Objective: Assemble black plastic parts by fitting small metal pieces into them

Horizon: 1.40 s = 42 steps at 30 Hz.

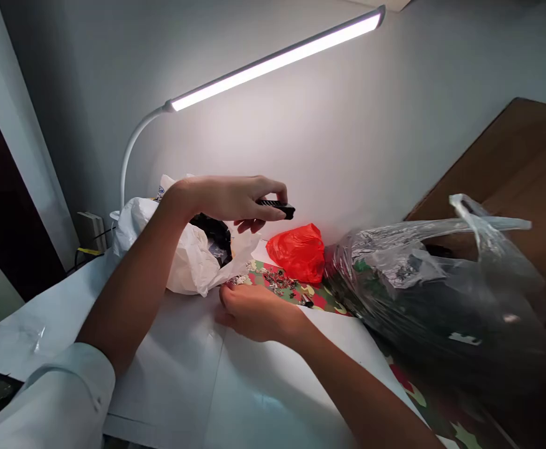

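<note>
My left hand (pixel 235 198) is raised above the table with its fingers closed round a small flat black part (pixel 280 207), held over a white plastic bag (pixel 184 255) with dark contents. My right hand (pixel 254 310) rests on the white paper (pixel 198 374), its fingers curled in a pinch next to a scatter of small metal pieces (pixel 277 280). What the right fingers hold is hidden.
A lit bar lamp (pixel 277 59) on a curved white neck hangs overhead. A red plastic bag (pixel 298 252) lies by the wall. A large clear bag of dark parts (pixel 441 293) fills the right. A brown board (pixel 525 162) leans behind it. A patterned cloth (pixel 329 302) shows under the paper.
</note>
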### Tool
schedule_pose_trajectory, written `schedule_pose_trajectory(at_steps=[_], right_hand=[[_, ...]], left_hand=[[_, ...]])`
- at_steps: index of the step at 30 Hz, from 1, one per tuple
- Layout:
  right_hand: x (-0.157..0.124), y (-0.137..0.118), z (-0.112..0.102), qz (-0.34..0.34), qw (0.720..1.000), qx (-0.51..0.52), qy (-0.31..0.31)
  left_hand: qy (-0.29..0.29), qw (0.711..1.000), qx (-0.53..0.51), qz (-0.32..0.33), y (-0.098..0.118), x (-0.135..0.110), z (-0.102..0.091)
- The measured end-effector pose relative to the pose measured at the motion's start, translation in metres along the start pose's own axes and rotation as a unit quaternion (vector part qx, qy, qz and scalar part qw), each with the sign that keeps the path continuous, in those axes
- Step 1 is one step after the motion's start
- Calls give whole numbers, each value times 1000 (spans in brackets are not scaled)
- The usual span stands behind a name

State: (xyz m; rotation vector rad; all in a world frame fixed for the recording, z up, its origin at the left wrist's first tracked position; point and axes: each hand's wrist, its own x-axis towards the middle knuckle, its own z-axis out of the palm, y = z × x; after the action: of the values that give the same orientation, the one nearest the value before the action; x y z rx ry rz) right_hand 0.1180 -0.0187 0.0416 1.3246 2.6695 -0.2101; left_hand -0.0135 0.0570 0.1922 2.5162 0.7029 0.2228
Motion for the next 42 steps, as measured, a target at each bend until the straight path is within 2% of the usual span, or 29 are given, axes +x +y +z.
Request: schedule_pose_trajectory(at_steps=[5,14,37,42], right_hand=[[2,-17,13,5,996,-89,30],[11,-7,26,-20,987,-147,56],[12,-14,27,-36,972,-227,48],[9,-21,26,-6,976,-204,76]], left_hand=[[7,1000,3,4,-1,0,1],[7,999,33,-14,-5,5,1],[23,1000,16,-8,-3,0,-1],[29,999,15,-10,0,-3,-2]])
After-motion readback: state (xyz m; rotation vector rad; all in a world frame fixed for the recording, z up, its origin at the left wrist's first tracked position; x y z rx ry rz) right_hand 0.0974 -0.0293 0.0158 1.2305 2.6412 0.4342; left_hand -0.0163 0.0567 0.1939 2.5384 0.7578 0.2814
